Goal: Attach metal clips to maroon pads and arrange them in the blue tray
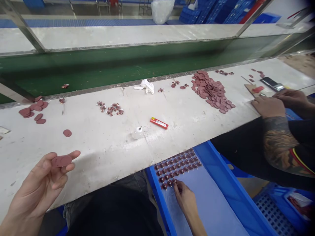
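My left hand (40, 183) is raised over the near left edge of the bench, its fingers closed on flat dark-red oval discs (66, 160) that overlap. Down in a blue tray (219, 173) below the bench edge, my right hand (184, 196) pinches a small dark-red part at the front of the rows. Several rows of small dark-red assemblies (176, 165) with pale bits stand on the tray's white lining. A single red disc (67, 133) lies on the bench beyond my left hand.
On the white bench (118, 147) are a small clear bottle (137, 132), a red packet (159, 123), a crumpled white tissue (147, 86), small metal-and-red parts (115, 109) and a disc heap (213, 90). A co-worker's hands (270, 105) work at right. A green belt (118, 62) runs behind.
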### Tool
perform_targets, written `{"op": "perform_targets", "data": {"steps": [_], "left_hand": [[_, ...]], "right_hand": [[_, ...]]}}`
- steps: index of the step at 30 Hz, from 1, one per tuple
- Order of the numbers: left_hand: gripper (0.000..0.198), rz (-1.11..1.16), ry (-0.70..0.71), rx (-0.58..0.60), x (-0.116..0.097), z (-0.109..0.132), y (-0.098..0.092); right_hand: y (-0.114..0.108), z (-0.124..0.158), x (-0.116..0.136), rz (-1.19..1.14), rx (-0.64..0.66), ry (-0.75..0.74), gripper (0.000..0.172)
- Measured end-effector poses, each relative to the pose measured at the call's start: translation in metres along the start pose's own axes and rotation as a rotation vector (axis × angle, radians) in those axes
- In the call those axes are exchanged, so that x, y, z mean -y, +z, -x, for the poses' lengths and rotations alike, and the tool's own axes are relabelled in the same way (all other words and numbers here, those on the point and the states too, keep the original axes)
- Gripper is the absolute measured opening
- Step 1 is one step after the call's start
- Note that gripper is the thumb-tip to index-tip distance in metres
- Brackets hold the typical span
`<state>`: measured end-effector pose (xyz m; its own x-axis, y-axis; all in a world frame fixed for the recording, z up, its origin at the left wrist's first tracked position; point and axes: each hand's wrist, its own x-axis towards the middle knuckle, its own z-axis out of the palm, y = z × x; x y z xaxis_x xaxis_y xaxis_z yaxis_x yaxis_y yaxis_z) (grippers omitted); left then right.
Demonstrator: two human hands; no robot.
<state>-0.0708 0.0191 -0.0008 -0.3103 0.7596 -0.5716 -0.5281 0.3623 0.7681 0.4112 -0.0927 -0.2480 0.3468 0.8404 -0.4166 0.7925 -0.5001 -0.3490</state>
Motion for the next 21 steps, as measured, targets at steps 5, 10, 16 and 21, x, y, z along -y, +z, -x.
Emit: {"op": "perform_targets", "data": {"steps": [5,10,16,21], "left_hand": [[0.044,0.040,-0.007,0.006,0.001,-0.004,-0.008],[0.049,0.086,-0.011,0.019,0.003,-0.009,-0.013],[0.050,0.071,-0.006,0.017,0.004,-0.008,-0.012],[0.051,0.082,-0.012,-0.009,0.005,-0.008,-0.011]], "right_hand": [[0.001,-0.001,-0.003,0.010,-0.005,-0.008,0.029],[0.002,-0.002,-0.003,0.004,-0.007,-0.019,0.030],[-0.002,0.002,0.000,-0.001,-0.018,0.021,0.032],[0.000,0.015,0.004,0.012,-0.023,0.072,0.033]]}}
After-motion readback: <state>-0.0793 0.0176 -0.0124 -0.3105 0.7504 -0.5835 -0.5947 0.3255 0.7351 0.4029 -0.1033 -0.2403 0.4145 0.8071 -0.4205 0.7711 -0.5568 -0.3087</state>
